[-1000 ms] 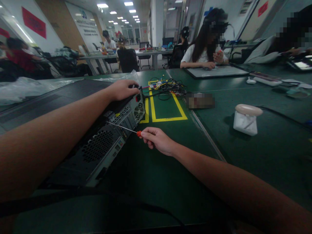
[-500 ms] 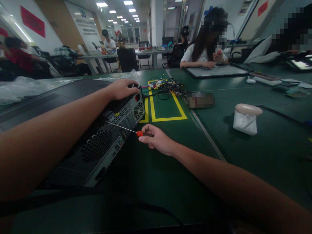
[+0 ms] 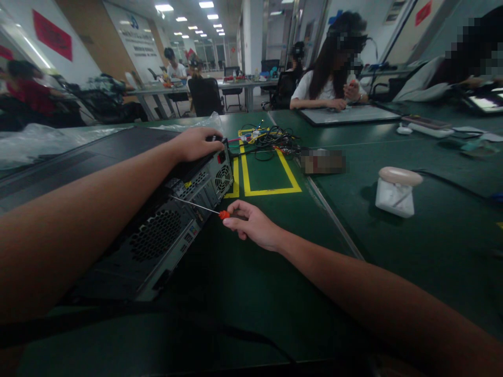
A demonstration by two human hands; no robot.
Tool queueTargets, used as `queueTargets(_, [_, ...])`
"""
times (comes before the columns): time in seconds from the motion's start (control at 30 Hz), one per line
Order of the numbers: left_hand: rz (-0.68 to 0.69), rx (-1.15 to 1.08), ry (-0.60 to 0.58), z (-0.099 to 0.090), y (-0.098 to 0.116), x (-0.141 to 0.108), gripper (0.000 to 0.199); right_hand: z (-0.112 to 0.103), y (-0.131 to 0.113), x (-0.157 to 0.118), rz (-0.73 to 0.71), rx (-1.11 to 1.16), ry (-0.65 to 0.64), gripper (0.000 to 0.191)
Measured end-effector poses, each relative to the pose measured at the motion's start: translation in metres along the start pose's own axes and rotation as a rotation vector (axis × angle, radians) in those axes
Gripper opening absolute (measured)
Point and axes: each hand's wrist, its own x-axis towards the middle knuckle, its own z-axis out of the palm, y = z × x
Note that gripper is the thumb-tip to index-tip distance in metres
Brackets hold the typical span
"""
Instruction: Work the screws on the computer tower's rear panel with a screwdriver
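Observation:
A black computer case (image 3: 157,235) lies on the green table at the left, its grey back panel with vents and ports turned toward the right. My left hand (image 3: 199,144) rests over the case's top edge near the far corner, fingers bent over that edge. In my right hand (image 3: 251,222) is a screwdriver (image 3: 224,214) with an orange handle, pinched between thumb and fingers. Its long thin shaft points left, and the tip meets the back panel near its upper edge; the exact contact spot is too small to tell.
Tangled cables (image 3: 275,139) lie beyond the case by yellow tape (image 3: 271,192). A blurred box (image 3: 323,161) sits right of them. Farther right stands a white object with a beige top (image 3: 395,199). Clear plastic wrap (image 3: 27,146) lies behind the case. People sit across the table.
My right hand and the screwdriver handle have shifted very slightly left. My left hand and the case look unmoved.

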Motion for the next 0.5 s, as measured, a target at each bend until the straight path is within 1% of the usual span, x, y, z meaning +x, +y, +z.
queueTargets(0.17, [-0.006, 0.007, -0.006, -0.0004, -0.0002, 0.0004, 0.075, -0.0002, 0.0001, 0.0004, 0.004, 0.0, -0.001, 0.042])
queueTargets(0.5, [0.0, 0.011, -0.009, -0.0008, 0.0007, 0.0003, 0.074, -0.0007, 0.0018, 0.0018, 0.04, 0.014, 0.006, 0.031])
